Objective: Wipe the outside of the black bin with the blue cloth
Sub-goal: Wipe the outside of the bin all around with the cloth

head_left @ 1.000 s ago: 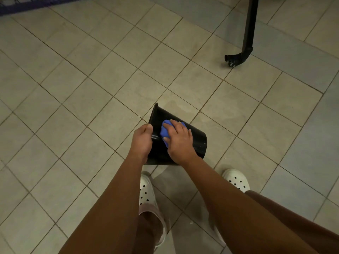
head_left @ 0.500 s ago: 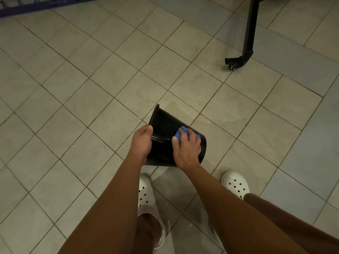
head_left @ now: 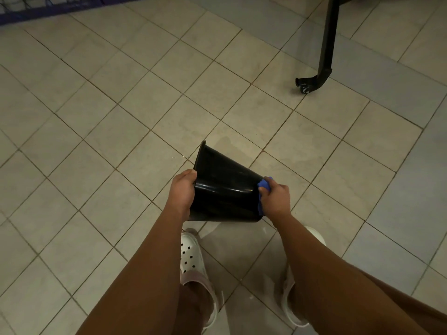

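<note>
Left hand (head_left: 181, 192): fingers curled over the wide rim of the black bin (head_left: 222, 189), grasping its left end.
Black bin: held on its side between both hands, mouth to the left, base to the right.
Blue cloth (head_left: 263, 186): bunched against the bin's base end, under the fingers.
Right hand (head_left: 275, 198): clenched round the cloth, at the bin's right.
Black wheeled leg (head_left: 324, 56): well beyond the bin, to its right.

Some indoor room, exact kind unclear: beige tiled floor (head_left: 145, 93), black leg (head_left: 329, 39) on a castor (head_left: 305, 89), wire rack (head_left: 48, 11).
</note>
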### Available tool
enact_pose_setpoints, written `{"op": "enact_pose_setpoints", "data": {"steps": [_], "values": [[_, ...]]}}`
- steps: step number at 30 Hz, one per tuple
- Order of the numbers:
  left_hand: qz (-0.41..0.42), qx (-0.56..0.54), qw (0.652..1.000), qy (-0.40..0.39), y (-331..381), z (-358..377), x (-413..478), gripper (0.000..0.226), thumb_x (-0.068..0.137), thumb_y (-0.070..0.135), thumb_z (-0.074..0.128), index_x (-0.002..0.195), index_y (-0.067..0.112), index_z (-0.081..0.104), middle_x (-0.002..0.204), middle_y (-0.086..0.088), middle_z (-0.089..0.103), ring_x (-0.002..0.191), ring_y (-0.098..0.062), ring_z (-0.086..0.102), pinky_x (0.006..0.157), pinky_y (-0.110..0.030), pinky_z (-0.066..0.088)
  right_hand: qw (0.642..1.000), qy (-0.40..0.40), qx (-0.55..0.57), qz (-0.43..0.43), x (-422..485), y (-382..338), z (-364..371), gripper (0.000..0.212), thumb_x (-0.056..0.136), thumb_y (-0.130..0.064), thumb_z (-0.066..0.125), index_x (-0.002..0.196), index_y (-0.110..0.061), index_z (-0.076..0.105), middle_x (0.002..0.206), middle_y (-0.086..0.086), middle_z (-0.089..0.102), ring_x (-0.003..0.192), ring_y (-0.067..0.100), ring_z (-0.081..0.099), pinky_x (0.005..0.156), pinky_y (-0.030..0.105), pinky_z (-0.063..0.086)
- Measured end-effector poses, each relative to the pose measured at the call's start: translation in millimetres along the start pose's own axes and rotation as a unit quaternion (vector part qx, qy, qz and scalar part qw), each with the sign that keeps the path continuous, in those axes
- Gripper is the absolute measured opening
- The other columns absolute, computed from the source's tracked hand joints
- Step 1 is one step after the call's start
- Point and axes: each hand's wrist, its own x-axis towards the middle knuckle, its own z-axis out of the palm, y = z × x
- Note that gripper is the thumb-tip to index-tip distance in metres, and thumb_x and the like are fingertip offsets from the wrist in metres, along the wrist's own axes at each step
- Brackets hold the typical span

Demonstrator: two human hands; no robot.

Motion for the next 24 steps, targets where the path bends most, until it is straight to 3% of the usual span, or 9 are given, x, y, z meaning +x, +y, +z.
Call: {"op": "enact_pose_setpoints", "data": {"steps": [3,6,11,15,18,21,24], "values": [[-0.007,0.018,1.0,0.006,-1.1,-1.6,1.5,0.025,0.098,0.024,0.041,0.091,0.008,0.058,0.085,-0.01,0.058,0.082,-0.023,0.055,0.067,-0.032,0.042,0.996,0.077,-0.02,0.044,5.6,4.5,-7.6,0.043,0.094,-0.022,0.051,0.136,-0.024,0.045,0.136,0.014,0.037,0.114,0.031,0.049,0.104,0.036,0.038],[-0.01,0.019,1.0,0.002,0.6,-0.7,3.2,0.026,0.098,0.025,0.041,0.095,0.007,0.06,0.088,-0.012,0.059,0.083,-0.024,0.056,0.068,-0.032,0.043,0.99,0.138,0.004,0.022,2.7,6.6,-9.7,0.045,0.088,-0.014,0.06,0.132,-0.019,0.05,0.141,0.014,0.03,0.126,0.032,0.038,0.109,0.038,0.03],[-0.009,0.016,1.0,-0.007,2.5,2.0,3.1,0.025,0.098,0.027,0.041,0.091,0.012,0.059,0.09,-0.011,0.06,0.083,-0.023,0.057,0.066,-0.032,0.042,0.987,0.112,-0.061,-0.096,-14.4,-11.3,7.0,0.051,0.086,-0.016,0.057,0.135,-0.019,0.045,0.144,0.017,0.019,0.129,0.034,0.021,0.11,0.04,0.024],[-0.01,0.012,1.0,-0.011,3.6,3.1,4.5,0.025,0.097,0.029,0.04,0.084,0.017,0.057,0.09,-0.01,0.059,0.085,-0.024,0.057,0.071,-0.035,0.043,0.973,0.138,-0.003,-0.187,-35.3,-17.8,24.4,0.065,0.084,-0.002,0.054,0.143,-0.02,0.032,0.145,0.016,0.021,0.131,0.027,0.023,0.109,0.035,0.026],[-0.008,0.014,1.0,-0.013,3.1,2.5,5.7,0.024,0.097,0.028,0.04,0.081,0.018,0.056,0.089,-0.009,0.058,0.085,-0.024,0.056,0.073,-0.036,0.044,0.975,0.127,0.052,-0.176,-37.4,-15.3,23.2,0.065,0.085,-0.009,0.061,0.141,-0.017,0.03,0.144,0.008,0.03,0.132,0.02,0.031,0.11,0.03,0.028],[-0.009,0.014,1.0,-0.015,2.0,2.1,6.1,0.024,0.097,0.03,0.041,0.082,0.019,0.056,0.09,-0.009,0.058,0.086,-0.025,0.056,0.077,-0.037,0.045,0.982,0.118,0.012,-0.148,-22.9,-4.9,12.8,0.057,0.09,-0.016,0.055,0.143,-0.016,0.031,0.146,0.01,0.032,0.134,0.024,0.032,0.109,0.027,0.025],[0.003,0.032,0.999,-0.013,2.5,5.3,6.5,0.024,0.098,0.029,0.039,0.089,0.015,0.057,0.093,-0.01,0.059,0.087,-0.024,0.056,0.071,-0.033,0.043,0.985,0.121,-0.006,-0.122,-18.2,0.8,11.4,0.06,0.092,-0.014,0.049,0.146,-0.021,0.025,0.136,0.013,0.04,0.121,0.024,0.041,0.1,0.025,0.031]]}}
